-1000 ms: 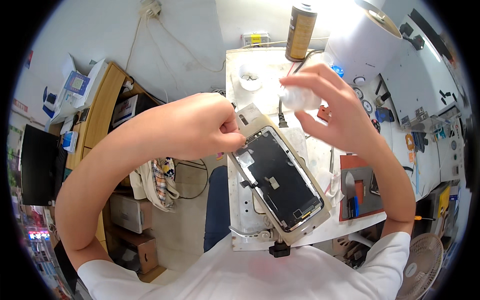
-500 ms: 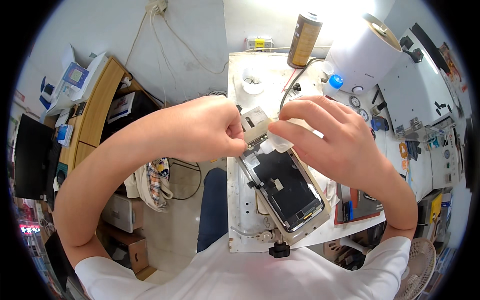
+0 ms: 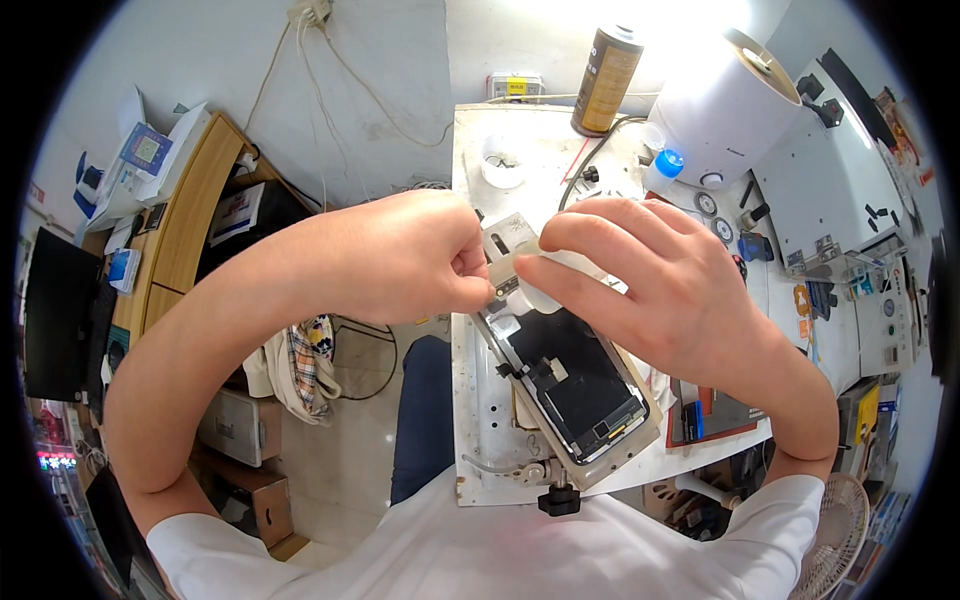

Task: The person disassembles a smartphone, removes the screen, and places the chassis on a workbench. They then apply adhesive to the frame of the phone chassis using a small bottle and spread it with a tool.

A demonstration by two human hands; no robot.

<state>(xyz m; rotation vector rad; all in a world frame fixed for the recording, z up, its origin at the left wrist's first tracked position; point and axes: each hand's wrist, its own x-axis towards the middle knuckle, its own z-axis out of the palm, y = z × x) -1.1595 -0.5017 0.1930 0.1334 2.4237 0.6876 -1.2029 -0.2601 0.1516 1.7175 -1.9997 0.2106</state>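
A phone display assembly [image 3: 578, 375], its black back facing up, lies at a slant in a metal holding fixture [image 3: 645, 425] on the white bench. My left hand [image 3: 425, 255] is closed in a pinch at the display's upper left edge; whatever is between those fingertips is hidden. Above the display's top end, my right hand [image 3: 665, 285] grips a small translucent squeeze bottle [image 3: 541, 300], tilted with its nozzle toward the left fingertips. Part of the bottle is covered by my right fingers. A dark knob [image 3: 559, 500] sticks out at the fixture's near end.
Behind my hands stand a white cup [image 3: 504, 163], a brown spray can [image 3: 607, 80], a blue-capped bottle [image 3: 664, 168] and a white cylindrical appliance [image 3: 725, 110]. A red-edged mat [image 3: 735, 412] lies right of the fixture. A wooden desk [image 3: 190, 205] is at the left.
My right hand has shifted a little to the left with the squeeze bottle, bringing it nearer the left fingertips. My left hand keeps its pinch in the same place.
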